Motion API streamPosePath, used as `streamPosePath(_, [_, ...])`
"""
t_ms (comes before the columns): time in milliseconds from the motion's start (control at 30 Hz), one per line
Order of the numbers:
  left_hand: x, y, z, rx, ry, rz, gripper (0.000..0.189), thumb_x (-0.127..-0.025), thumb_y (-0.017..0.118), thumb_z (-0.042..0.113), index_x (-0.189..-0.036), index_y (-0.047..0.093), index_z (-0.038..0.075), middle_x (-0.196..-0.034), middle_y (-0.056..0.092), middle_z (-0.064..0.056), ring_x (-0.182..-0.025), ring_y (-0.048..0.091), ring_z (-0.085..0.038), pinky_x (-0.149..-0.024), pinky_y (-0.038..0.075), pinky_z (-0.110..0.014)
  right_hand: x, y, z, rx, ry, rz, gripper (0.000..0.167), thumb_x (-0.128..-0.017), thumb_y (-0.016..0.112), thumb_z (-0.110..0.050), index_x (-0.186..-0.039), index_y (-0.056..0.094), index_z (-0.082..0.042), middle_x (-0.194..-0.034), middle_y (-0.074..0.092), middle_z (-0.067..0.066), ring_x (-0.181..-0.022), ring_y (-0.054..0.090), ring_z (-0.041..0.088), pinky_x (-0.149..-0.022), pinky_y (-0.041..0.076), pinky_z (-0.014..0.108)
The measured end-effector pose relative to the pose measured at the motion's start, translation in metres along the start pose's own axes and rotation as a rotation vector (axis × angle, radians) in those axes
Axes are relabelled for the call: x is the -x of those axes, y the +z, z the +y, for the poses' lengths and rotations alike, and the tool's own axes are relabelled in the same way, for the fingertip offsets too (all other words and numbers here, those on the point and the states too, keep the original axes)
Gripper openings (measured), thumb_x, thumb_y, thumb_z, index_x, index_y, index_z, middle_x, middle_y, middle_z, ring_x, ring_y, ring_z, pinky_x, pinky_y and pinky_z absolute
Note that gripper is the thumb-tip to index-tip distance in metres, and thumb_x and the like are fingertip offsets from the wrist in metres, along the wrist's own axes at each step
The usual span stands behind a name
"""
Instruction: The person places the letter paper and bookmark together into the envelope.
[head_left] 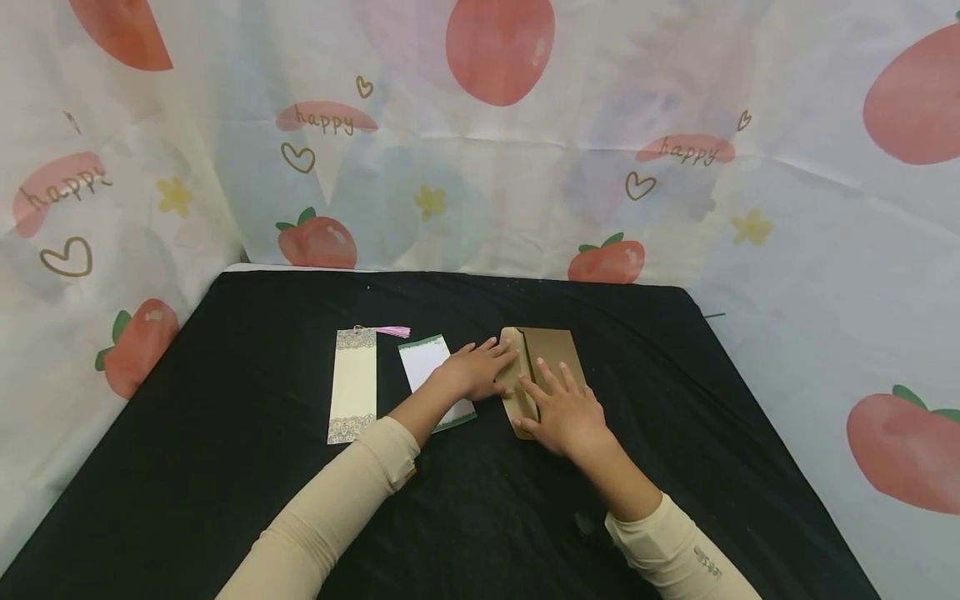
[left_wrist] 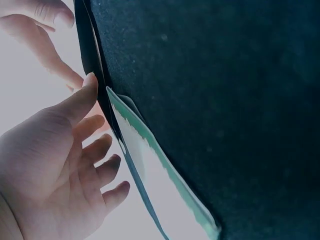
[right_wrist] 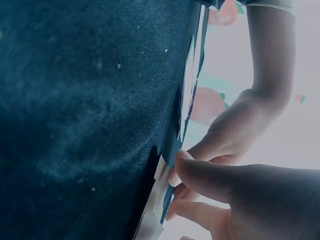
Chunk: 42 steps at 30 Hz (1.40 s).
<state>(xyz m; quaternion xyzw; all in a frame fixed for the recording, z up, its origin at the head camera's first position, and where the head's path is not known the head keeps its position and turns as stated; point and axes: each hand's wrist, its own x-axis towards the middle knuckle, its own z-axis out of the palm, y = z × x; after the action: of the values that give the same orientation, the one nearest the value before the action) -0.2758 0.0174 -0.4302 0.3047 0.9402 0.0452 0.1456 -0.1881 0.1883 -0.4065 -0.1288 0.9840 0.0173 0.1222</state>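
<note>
A brown kraft envelope (head_left: 551,346) lies on the black cloth, its lighter flap (head_left: 517,400) along the left side. My left hand (head_left: 480,371) reaches over from the left, its spread fingers resting on the flap. On the lower middle of the envelope my right hand (head_left: 566,412) lies with fingers spread and extended. Beneath my left forearm is a white card with green edges (head_left: 423,358), partly covered; the left wrist view shows this card (left_wrist: 160,175) beside my left hand (left_wrist: 60,145). In the right wrist view, my right hand (right_wrist: 245,195) is near the envelope edge (right_wrist: 157,192).
Left of the card lies a cream bookmark (head_left: 352,379) with patterned ends and a pink tassel (head_left: 392,332). Black cloth (head_left: 225,467) covers the table. A fabric backdrop (head_left: 487,183) printed with fruit, hearts and words stands behind and at both sides.
</note>
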Motion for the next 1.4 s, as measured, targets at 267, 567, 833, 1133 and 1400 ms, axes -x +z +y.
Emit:
streamPosePath(267, [-0.0001,-0.0001,-0.0010,0.008,0.011,-0.037,0.077,-0.104,0.055,0.051,-0.166,0.023,0.019,-0.172,0.013,-0.002,-0.156,0.013,-0.024,-0.123,0.018,-0.047,-0.0039,0.0058,0.0016,0.019,-0.008,-0.026,0.073,-0.102,0.059,-0.054,-0.162,0.036,-0.021,-0.171,0.015,0.014,-0.154,0.012,0.042,-0.114,0.026,0.068])
streamPosePath(567, [-0.0031,0.0042,-0.0051,0.029,0.020,-0.052,0.079,-0.104,0.054,0.051,-0.167,0.020,0.017,-0.172,0.010,-0.002,-0.156,0.011,-0.025,-0.122,0.018,-0.049,-0.0048,0.0070,0.0003,0.012,-0.009,-0.026,0.073,-0.102,0.059,-0.054,-0.162,0.038,-0.020,-0.170,0.016,0.014,-0.154,0.013,0.042,-0.113,0.027,0.068])
streamPosePath(833, [-0.0043,0.0022,-0.0033,0.055,0.033,-0.054,0.078,-0.104,0.057,0.045,-0.166,0.023,0.014,-0.171,0.014,-0.005,-0.156,0.012,-0.027,-0.123,0.018,-0.049,-0.0040,0.0055,0.0016,0.013,0.007,-0.043,0.072,-0.102,0.059,-0.054,-0.162,0.038,-0.021,-0.171,0.014,0.015,-0.154,0.011,0.042,-0.114,0.026,0.068])
streamPosePath(1133, [-0.0071,0.0069,-0.0056,0.068,0.023,-0.052,0.079,-0.101,0.062,0.044,-0.165,0.025,0.014,-0.171,0.016,-0.004,-0.156,0.014,-0.026,-0.122,0.019,-0.049,-0.0023,0.0073,0.0000,-0.001,0.017,-0.057,0.062,-0.107,0.055,-0.044,-0.161,0.039,-0.020,-0.170,0.015,0.016,-0.154,0.011,0.044,-0.113,0.027,0.069])
streamPosePath(1400, [-0.0084,0.0058,-0.0059,0.067,0.019,-0.038,0.080,-0.100,0.064,0.043,-0.165,0.028,0.016,-0.171,0.019,-0.004,-0.156,0.014,-0.025,-0.122,0.021,-0.048,-0.0018,0.0081,-0.0019,0.016,0.051,-0.087,0.063,-0.107,0.053,-0.046,-0.162,0.037,-0.022,-0.170,0.013,0.018,-0.154,0.011,0.044,-0.112,0.028,0.068])
